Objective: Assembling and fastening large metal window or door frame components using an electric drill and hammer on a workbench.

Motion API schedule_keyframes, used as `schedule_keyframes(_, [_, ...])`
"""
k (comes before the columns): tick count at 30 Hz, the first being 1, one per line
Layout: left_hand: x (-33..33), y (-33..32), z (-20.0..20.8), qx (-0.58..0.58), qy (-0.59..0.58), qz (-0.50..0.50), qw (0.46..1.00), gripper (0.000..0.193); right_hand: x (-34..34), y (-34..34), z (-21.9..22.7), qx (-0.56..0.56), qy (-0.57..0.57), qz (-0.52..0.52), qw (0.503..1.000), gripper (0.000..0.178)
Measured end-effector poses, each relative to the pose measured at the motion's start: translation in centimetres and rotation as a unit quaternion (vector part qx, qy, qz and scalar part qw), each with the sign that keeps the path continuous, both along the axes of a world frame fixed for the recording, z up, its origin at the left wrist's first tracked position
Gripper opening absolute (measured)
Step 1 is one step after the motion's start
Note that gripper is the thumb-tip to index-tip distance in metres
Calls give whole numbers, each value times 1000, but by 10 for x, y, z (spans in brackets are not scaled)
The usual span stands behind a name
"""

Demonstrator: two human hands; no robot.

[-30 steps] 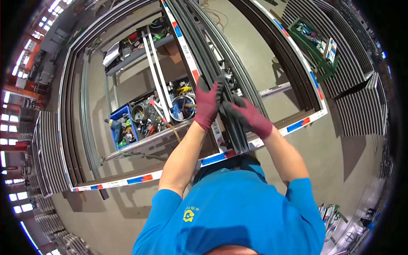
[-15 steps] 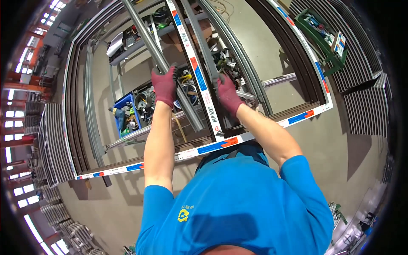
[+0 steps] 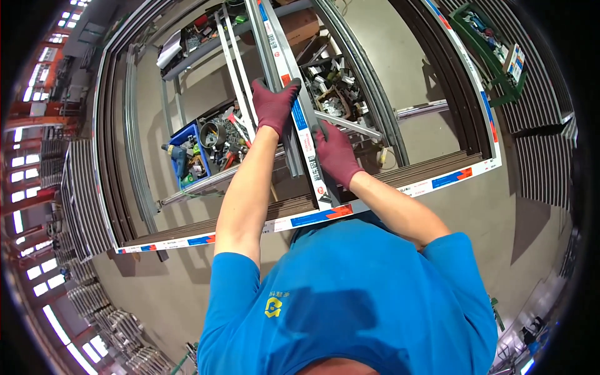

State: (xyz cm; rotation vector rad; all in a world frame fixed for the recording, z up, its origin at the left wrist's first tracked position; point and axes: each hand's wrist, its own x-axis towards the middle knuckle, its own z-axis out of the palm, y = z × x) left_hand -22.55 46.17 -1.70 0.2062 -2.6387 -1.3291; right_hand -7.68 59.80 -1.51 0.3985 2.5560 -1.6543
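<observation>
A: I'm on the head feed. What do you have for the left grip?

B: I have the left grip (image 3: 275,107) in a maroon glove with dark fingertips, closed over a long grey bar (image 3: 292,156). I see its fingers and thumb spread across the top, the thumb reaching toward the central bar (image 3: 308,147), the one with the white, blue and red label tape.

A: Where does the grey bar lie?

B: Just left of the central bar, running nearly alongside it, its near end short of the frame's front rail (image 3: 431,182). I can't tell whether the two bars touch.

A: And the right grip?

B: I have the right grip (image 3: 337,153) at the central bar's right side, lower down, fingers curled in. The fingertips are partly hidden from me, so I can't tell whether it is clamped on anything.

A: What do I see through the frame openings?

B: On the left, a blue bin (image 3: 184,132) with a power drill (image 3: 178,161) in it, and two white strips (image 3: 232,62) near the left grip. On the right, small metal fittings (image 3: 337,107), and a short pale bar (image 3: 356,128) slanting out beside the right grip.
</observation>
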Motion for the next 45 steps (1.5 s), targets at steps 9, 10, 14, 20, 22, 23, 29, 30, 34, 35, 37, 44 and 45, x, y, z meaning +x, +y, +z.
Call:
schedule_keyframes(9, [-14, 15, 9, -85, -72, -10, 994, 117, 2, -1, -14, 124, 52, 20, 991, 42])
schedule_keyframes(10, [-9, 25, 18, -94, -109, -4, 990, 118, 1, -1, -3, 149, 40, 32, 987, 42])
schedule_keyframes(14, [-16, 23, 12, -107, -126, -6, 986, 119, -10, -5, -3, 229, 45, 54, 971, 41])
schedule_keyframes(20, [-18, 25, 14, -99, -134, -8, 986, 96, -9, 9, 0, 186, 55, 100, 976, 38])
schedule_keyframes(22, [-13, 24, 24, -94, -142, -6, 985, 92, -19, 29, 12, 94, 29, 168, 981, 39])
schedule_keyframes(23, [-11, 20, 21, -109, -137, 3, 985, 91, -27, 41, 1, 96, 39, 174, 979, 39])
schedule_keyframes(29, [-10, 38, 19, -84, -120, -8, 989, 86, -270, 138, -85, -142, 28, -242, 959, 63])
schedule_keyframes(30, [-9, 31, 19, -87, -123, 4, 989, 86, -282, 129, -93, -147, 28, -226, 963, 63])
schedule_keyframes(34, [-8, 14, 27, -58, -153, 7, 987, 86, -346, -28, -43, -105, -34, 65, 992, 93])
schedule_keyframes(35, [-1, 8, 26, -56, -156, 15, 986, 86, -318, -9, -26, -271, 22, 193, 943, 93])
schedule_keyframes(37, [-10, 17, 26, -39, -145, 5, 989, 86, -284, 44, -23, -71, 107, 95, 987, 89])
schedule_keyframes(44, [-9, -51, 11, 67, -73, 11, 995, 72, -77, 136, 52, -72, 76, 31, 994, 41])
schedule_keyframes(45, [-16, -66, -5, -8, 26, 21, 999, 65, -48, 143, 64, -102, 59, 31, 992, 37])
